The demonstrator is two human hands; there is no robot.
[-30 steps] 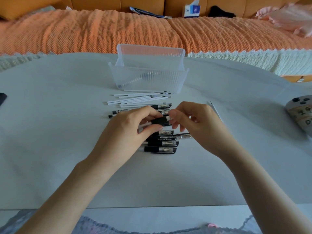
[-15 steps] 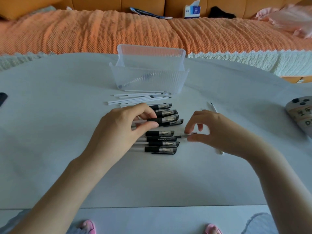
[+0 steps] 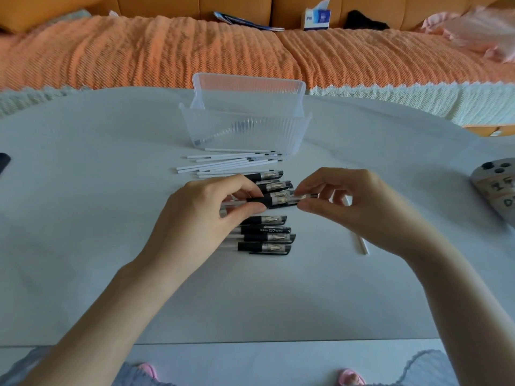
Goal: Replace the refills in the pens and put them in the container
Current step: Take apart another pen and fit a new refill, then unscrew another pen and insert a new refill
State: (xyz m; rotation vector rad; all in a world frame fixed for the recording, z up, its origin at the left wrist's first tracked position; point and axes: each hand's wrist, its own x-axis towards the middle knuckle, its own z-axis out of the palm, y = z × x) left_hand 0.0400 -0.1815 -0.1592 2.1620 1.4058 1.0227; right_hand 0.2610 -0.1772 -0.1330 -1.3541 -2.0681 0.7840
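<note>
Several black gel pens [image 3: 264,236] lie in a row on the white table. My left hand [image 3: 206,215] pinches the barrel of one pen [image 3: 276,201] held just above the row. My right hand [image 3: 354,207] pinches that same pen's clear tip end between thumb and fingers. Behind the pens lies a bunch of white refills [image 3: 231,162]. A clear ribbed plastic container [image 3: 245,129] stands behind the refills, with one pen showing dimly inside. A single white refill [image 3: 362,246] lies on the table under my right hand.
A game controller [image 3: 496,188] rests at the table's right edge and a dark object [image 3: 3,162] at the left edge. An orange-covered sofa [image 3: 250,51] with a tissue box [image 3: 316,16] runs behind the table.
My right hand has risen from the table beside the lower pens and come back to the tip of the pen in my left hand. My left hand has stayed in place.
</note>
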